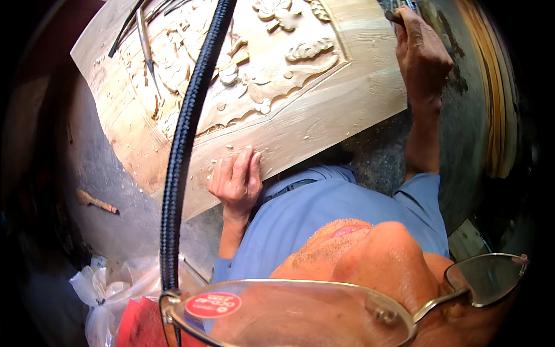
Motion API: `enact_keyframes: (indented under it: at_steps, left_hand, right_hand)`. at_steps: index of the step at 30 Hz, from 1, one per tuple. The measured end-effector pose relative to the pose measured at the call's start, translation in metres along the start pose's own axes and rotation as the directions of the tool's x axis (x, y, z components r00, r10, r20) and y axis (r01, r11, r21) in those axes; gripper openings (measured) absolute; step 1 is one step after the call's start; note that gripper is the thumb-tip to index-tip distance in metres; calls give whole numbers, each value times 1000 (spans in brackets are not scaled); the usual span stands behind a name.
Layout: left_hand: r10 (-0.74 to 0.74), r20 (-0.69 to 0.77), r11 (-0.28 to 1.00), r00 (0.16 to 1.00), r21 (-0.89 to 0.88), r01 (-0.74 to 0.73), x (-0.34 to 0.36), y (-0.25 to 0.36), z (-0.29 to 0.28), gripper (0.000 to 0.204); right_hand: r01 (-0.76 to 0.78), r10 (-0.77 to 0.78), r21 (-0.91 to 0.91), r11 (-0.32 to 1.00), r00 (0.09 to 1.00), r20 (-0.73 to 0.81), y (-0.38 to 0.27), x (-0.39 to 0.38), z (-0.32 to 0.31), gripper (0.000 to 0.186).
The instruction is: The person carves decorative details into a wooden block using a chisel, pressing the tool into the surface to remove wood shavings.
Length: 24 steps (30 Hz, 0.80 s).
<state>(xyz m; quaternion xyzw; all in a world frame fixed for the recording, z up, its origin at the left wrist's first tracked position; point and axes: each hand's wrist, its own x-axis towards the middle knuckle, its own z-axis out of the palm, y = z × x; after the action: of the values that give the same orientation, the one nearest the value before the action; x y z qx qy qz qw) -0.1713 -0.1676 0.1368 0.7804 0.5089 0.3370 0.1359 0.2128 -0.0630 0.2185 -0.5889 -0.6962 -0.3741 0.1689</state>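
Note:
A pale wooden board [309,130] carved in relief with flowers, leaves and a scalloped border lies tilted in front of me. My left hand [236,178] rests on its near edge, fingers bent and thumb apart, holding nothing. At the far right, beside the board's edge, my right hand [423,55] is closed around a carving tool [394,17]. Only the tool's dark, blunt end shows; the rest is hidden by the fingers or beyond the view. A slim wooden-handled chisel [144,37] lies on the far left of the board.
Loose shavings dot the carving. A black braided cable [188,115] crosses the view in front of the board. On the lower left are a small wooden-handled brush or mallet [97,201], clear plastic bags [107,289] and something red [139,324]. Long wooden strips [494,87] stand at the right.

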Motion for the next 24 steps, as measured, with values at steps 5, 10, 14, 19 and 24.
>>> enact_keyframes:
  at_steps: [5,10,14,19,24]
  left_hand:
    - [5,-22,1000,1000,-17,-6,0,3,4,23]
    - [2,-21,1000,1000,13,-1,1,3,0,21]
    - [6,-40,1000,999,22,-5,-1,0,-1,22]
    - [49,-88,998,995,43,-46,-2,0,2,23]
    - [54,-106,997,993,59,-48,-3,3,4,23]
  right_hand:
    - [12,-12,-82,997,1000,6,55,-9,-20,43]
    - [29,-30,29,999,998,46,58,-10,-7,47]
    - [202,-183,314,928,979,-90,8,25,37,25]
    - [422,-440,381,823,897,-42,-22,56,99,31]
    - [358,-426,375,855,897,114,-36,64,115,31]
